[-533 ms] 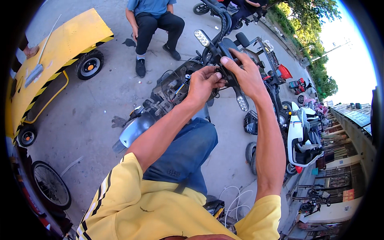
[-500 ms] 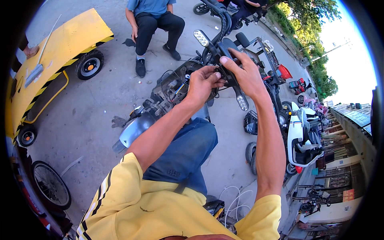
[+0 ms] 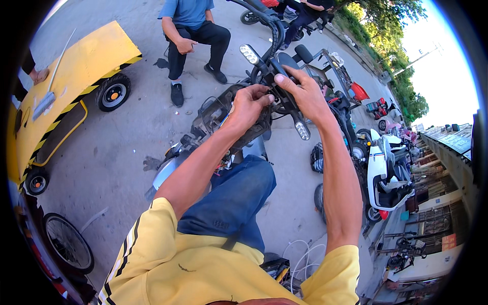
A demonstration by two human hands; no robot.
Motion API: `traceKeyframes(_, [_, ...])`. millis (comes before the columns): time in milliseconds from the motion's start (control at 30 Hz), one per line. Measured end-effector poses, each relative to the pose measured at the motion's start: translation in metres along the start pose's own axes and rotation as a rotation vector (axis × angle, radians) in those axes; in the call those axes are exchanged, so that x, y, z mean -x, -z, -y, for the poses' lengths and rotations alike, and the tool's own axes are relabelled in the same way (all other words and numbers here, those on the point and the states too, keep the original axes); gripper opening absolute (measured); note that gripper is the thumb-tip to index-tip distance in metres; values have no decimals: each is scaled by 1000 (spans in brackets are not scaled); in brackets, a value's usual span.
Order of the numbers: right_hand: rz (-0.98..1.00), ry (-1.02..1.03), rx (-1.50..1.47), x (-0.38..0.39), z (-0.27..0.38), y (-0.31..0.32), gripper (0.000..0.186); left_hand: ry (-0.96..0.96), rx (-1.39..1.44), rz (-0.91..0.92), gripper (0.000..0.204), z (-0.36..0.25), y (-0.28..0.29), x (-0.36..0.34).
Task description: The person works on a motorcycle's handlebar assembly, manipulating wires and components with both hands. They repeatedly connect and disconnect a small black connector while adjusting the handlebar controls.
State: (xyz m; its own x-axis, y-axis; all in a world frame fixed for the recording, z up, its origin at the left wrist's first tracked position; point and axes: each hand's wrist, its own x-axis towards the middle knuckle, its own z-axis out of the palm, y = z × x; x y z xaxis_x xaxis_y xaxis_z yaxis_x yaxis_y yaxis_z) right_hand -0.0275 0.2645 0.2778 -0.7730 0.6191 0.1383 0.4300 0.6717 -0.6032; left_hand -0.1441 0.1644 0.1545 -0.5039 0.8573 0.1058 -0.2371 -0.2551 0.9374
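Observation:
A black tail light assembly (image 3: pixel 287 104) with a clear indicator lamp (image 3: pixel 249 54) at its far end and another lamp (image 3: pixel 302 130) at its near end slants between my hands. My right hand (image 3: pixel 308 96) grips it from the right, thumb on top and fingers around the far side. On its left side, my left hand (image 3: pixel 247 110) pinches close to the middle of the assembly; what lies between those fingertips is too small to make out. Beneath and to the left is a partly stripped scooter (image 3: pixel 207 115) with its dark inner body and wires exposed.
A seated person in a blue shirt (image 3: pixel 189 15) is beyond the scooter. At left stands a yellow cart (image 3: pixel 84 63) with a brush (image 3: pixel 46 103) on it, above a loose bicycle wheel (image 3: pixel 67 243). A white scooter (image 3: pixel 378 175) and tyres line the right; a white hose (image 3: pixel 305 254) lies near me.
My left fingers have shifted slightly along the assembly, and the right hand keeps its grip. The seated person has brought a hand up over the thigh. My view has tilted a little.

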Motion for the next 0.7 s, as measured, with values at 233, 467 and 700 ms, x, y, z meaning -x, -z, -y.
traceKeyframes(233, [-19, 83, 40, 8, 6, 6, 83, -51, 67, 42, 31, 2, 2, -6])
traceKeyframes(467, [-26, 73, -29, 11, 4, 6, 82, -25, 127, 53, 27, 3, 3, -9])
traceKeyframes(700, [-10, 54, -75, 8, -1, 6, 83, 37, 116, 64, 20, -7, 0, -4])
